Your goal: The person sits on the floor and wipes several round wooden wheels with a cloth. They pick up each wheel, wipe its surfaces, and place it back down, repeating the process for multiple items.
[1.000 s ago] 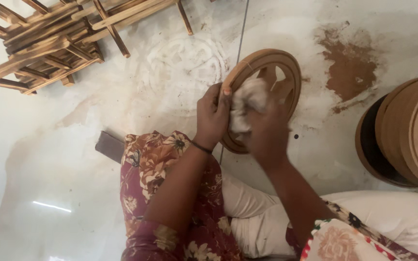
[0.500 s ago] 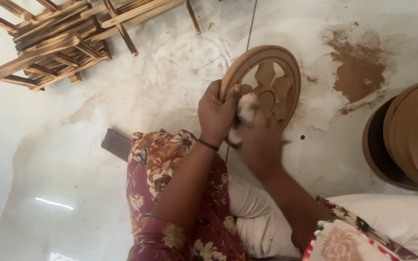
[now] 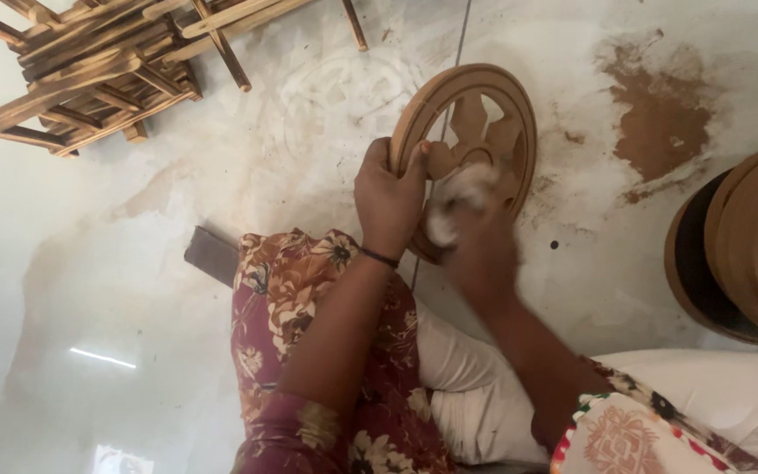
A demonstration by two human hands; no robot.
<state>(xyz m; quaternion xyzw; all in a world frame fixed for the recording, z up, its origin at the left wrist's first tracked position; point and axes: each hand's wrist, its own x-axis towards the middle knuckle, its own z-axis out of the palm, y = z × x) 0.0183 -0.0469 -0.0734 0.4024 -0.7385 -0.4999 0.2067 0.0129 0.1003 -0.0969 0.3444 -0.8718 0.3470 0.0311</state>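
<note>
**One carved disc held and wiped on the floor**

On the pale floor (image 3: 133, 290), one round wooden disc (image 3: 484, 123) with cut-out openings is propped on its edge, tilted, just in front of the seated person's knees. Its rim is grasped by the left hand (image 3: 388, 197), whose fingers (image 3: 377, 158) are curled over the top left edge with the thumb laid on the face. One white cloth wad (image 3: 458, 197) is pressed against the lower part of the disc's face by the right hand (image 3: 480, 250); this hand is blurred, so the closing of its fingers around the cloth cannot be told with certainty, though the cloth is carried by it.

One dark thin bracelet (image 3: 379, 257) is worn at the left wrist. To the upper left, well apart, one stack of charred-edged wooden slat frames (image 3: 107, 61) is seen; the frames in it cannot be counted. At the right edge, a stack of round wooden discs (image 3: 747, 246) is partly cut off. One patch of brown dust (image 3: 660, 114) is spread beyond the held disc. One dark flat block (image 3: 212, 254) is partly covered by the floral-clothed knee (image 3: 300, 281).
</note>
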